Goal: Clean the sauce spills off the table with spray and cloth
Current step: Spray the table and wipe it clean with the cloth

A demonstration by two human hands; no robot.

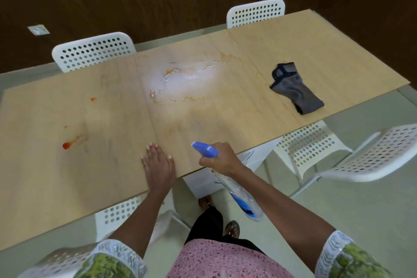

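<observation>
Seen from above, looking down at a long pale wooden table (259, 52) that runs across the frame from lower left to upper right.

At the centre of the frame, a wide wet patch (187, 80) of spray foam edged with thin orange sauce streaks. At the left of the frame, a red sauce blob (67, 145) with a short smeared tail, and above it a small orange spot (92, 99). At the right of the frame, a crumpled grey cloth (295, 88) with dark trim, lying alone near the table's near edge and well apart from both hands.

Just below centre, right hand (222, 157) with fingers curled round the neck of a spray bottle (239, 192). Blue nozzle aimed up and left toward the wet patch; clear body with blue label slanting down and to the right, below the table's edge. Whether a finger presses the trigger cannot be told.

To its left, left hand (158, 161) lying flat on the tabletop by the near edge, palm down, fingers straight and slightly spread, holding nothing.

Around the table, white perforated chairs (93, 51): two at the far side in the upper half, others at the right and lower left. At the bottom edge, patterned sleeves, a pink garment, dark trousers and sandalled feet on a pale floor. Dark wood wall across the top.
</observation>
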